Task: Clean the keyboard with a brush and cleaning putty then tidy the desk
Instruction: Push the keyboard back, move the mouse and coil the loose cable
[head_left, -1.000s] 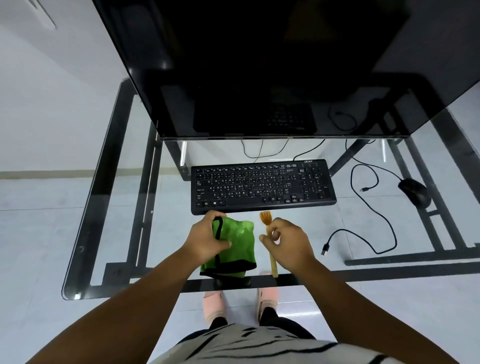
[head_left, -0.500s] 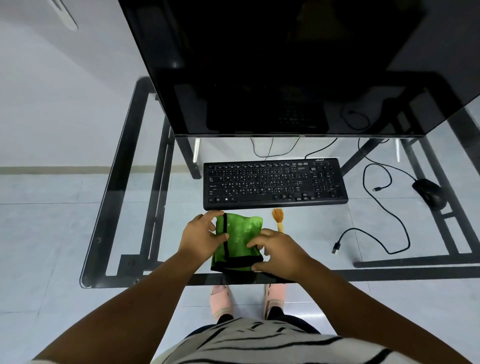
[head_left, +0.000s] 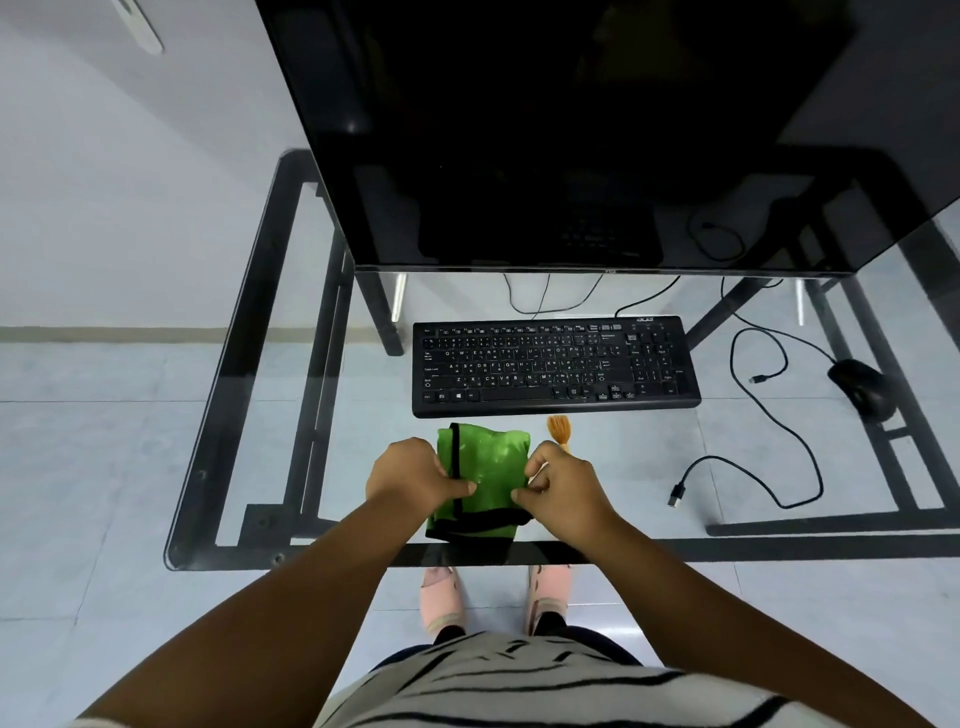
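Note:
A black keyboard (head_left: 556, 365) lies on the glass desk (head_left: 260, 415) under the monitor. In front of it sits a green pouch (head_left: 491, 462) with black trim, near the desk's front edge. My left hand (head_left: 410, 480) grips the pouch's left side along the black strip. My right hand (head_left: 563, 491) pinches its right side by the lower black band. A small brush (head_left: 560, 430) with orange bristles lies just right of the pouch; my right hand hides its handle. No cleaning putty shows.
A large dark monitor (head_left: 597, 135) overhangs the back of the desk. A black mouse (head_left: 862, 388) sits at the far right, and a loose black cable (head_left: 748, 467) with a free plug curls between it and the keyboard.
My right hand let go of the brush and moved left onto the pouch. The brush now lies on the glass. The camera view shifted left.

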